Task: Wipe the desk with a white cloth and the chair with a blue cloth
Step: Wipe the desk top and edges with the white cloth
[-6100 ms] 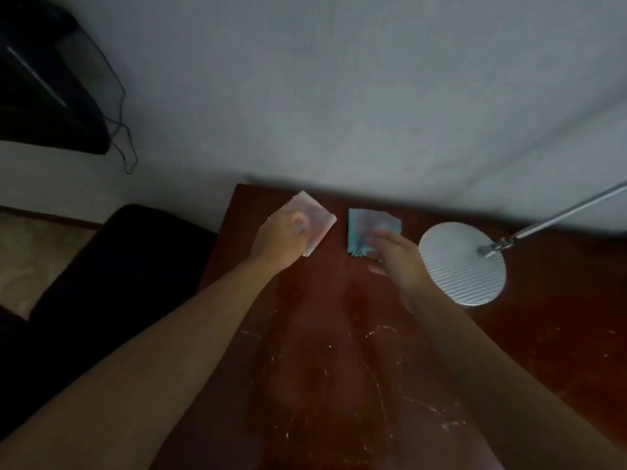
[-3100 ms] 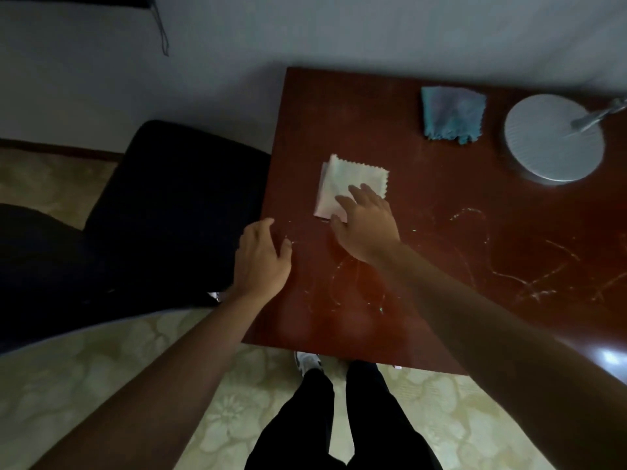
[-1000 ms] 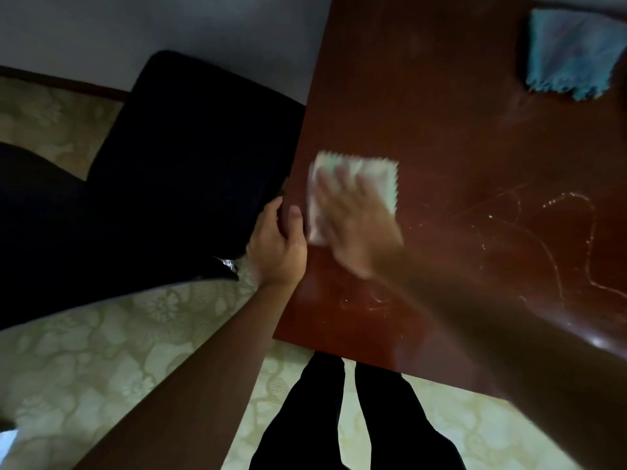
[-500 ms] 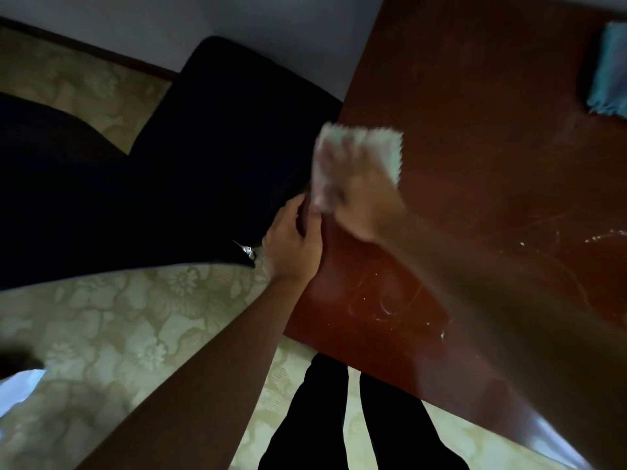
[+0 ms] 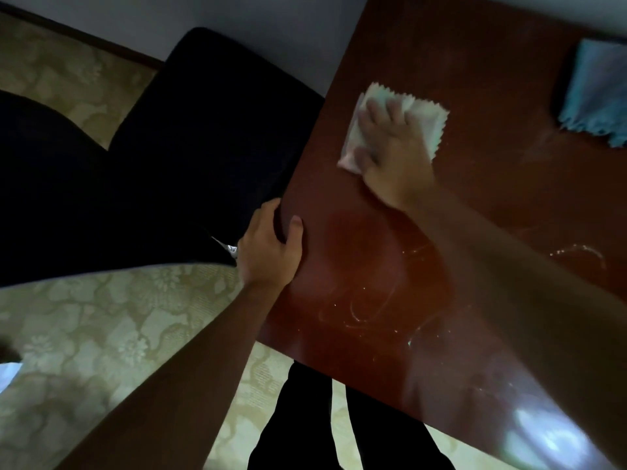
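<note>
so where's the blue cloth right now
In the head view the blue cloth lies on the desk at the far right edge of the picture, untouched, to the right of the white cloth.

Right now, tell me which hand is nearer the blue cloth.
The right. The right hand presses flat on the white cloth, left of the blue cloth on the desk. The left hand grips the desk's left edge, farther away.

Bare desk [image 5: 492,205] separates white cloth [image 5: 431,117] from blue cloth [image 5: 597,93].
</note>
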